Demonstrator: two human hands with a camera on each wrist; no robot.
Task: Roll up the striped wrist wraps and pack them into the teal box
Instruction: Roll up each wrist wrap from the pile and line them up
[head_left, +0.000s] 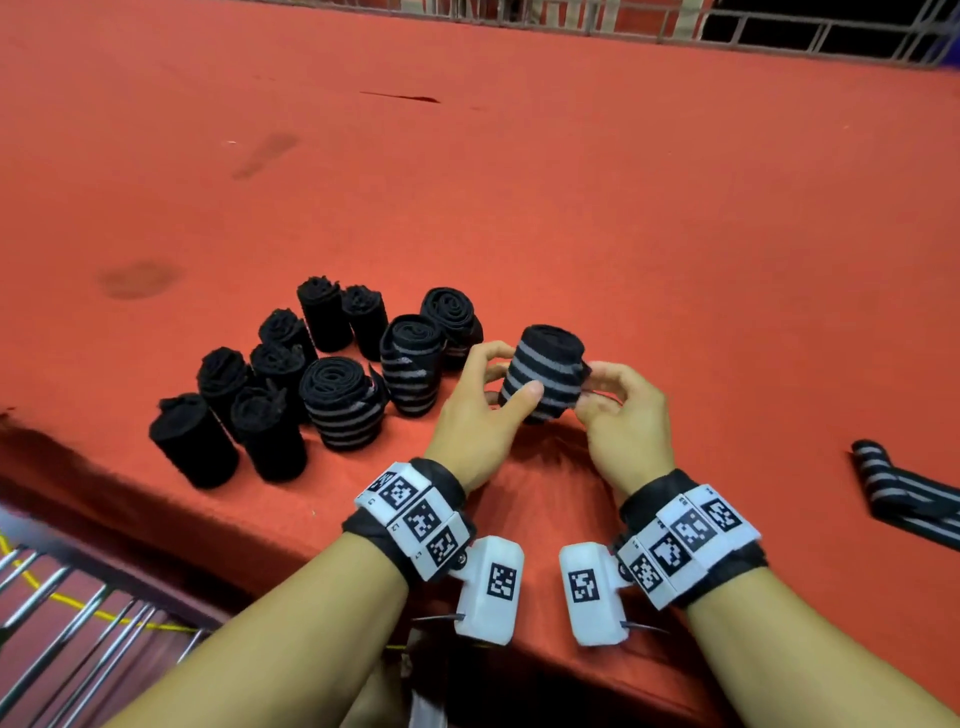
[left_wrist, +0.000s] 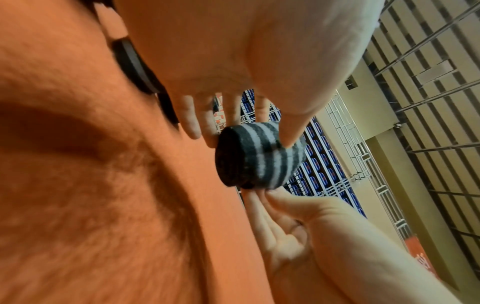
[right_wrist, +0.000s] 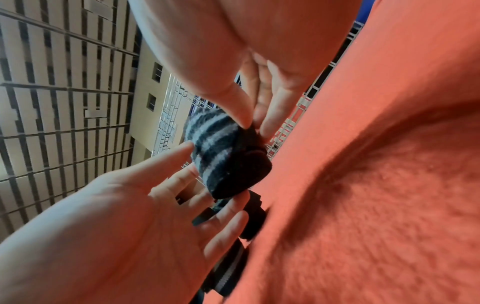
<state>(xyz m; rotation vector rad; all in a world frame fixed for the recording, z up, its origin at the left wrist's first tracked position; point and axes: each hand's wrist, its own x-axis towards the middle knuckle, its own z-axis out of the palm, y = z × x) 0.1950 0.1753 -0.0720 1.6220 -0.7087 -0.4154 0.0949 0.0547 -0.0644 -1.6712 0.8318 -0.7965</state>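
**Head view: both hands on one striped roll**

Head view shows the left hand (head_left: 475, 410) and right hand (head_left: 621, 410) meeting over the red tabletop (head_left: 571, 208), with a rolled striped wrap (head_left: 545, 371) between them. The left thumb lies across the roll's near side and the fingers curl round its far side, so this hand grips it. The right hand pinches the roll's right edge with thumb and fingertips. In the left wrist view the roll (left_wrist: 262, 156) sits just above the cloth, with its dark end facing the camera; the right wrist view shows the same roll (right_wrist: 223, 152) held between both hands.

Just left of the hands stand three more striped rolls (head_left: 410, 364), upright and close together. Further left is a cluster of plain black rolls (head_left: 270, 379), also upright. Well to the right, near the picture's edge, an unrolled striped wrap (head_left: 904, 488) lies flat on the tabletop.
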